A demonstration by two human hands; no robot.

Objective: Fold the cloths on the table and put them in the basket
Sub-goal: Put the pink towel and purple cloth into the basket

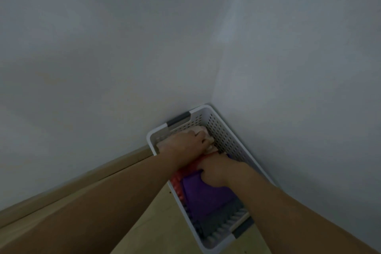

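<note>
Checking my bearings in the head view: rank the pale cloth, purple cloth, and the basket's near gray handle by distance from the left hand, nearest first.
1. Pale cloth, under the left hand at the basket's far end.
2. Purple cloth, mid-basket, by the right hand.
3. Near gray handle, at the basket's closest end.

One basket (221, 128), two hands, and – seemingly – four folded cloths: cream, red, purple, grey.
</note>
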